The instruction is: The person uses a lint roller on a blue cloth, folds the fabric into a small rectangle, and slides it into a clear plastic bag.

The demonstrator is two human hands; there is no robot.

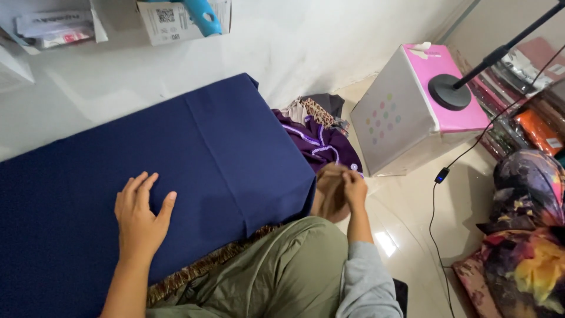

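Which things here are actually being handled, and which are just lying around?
In hand:
- navy cloth, left hand flat on it
- brown fabric piece, held in right hand

Lying about:
- purple garment
- white and pink box
- black stand base
- colourful bundle

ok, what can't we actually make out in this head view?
- Brown item in the right hand: fingers cover part of it, kind unclear.
- Surface under the navy cloth: fully draped; only a fringed edge shows beside the left hand.
- Clothes pile: partly hidden behind the cloth's corner.
- Stand: pole cut by the top-right edge.
- Patterned fabric: cut by the right edge.
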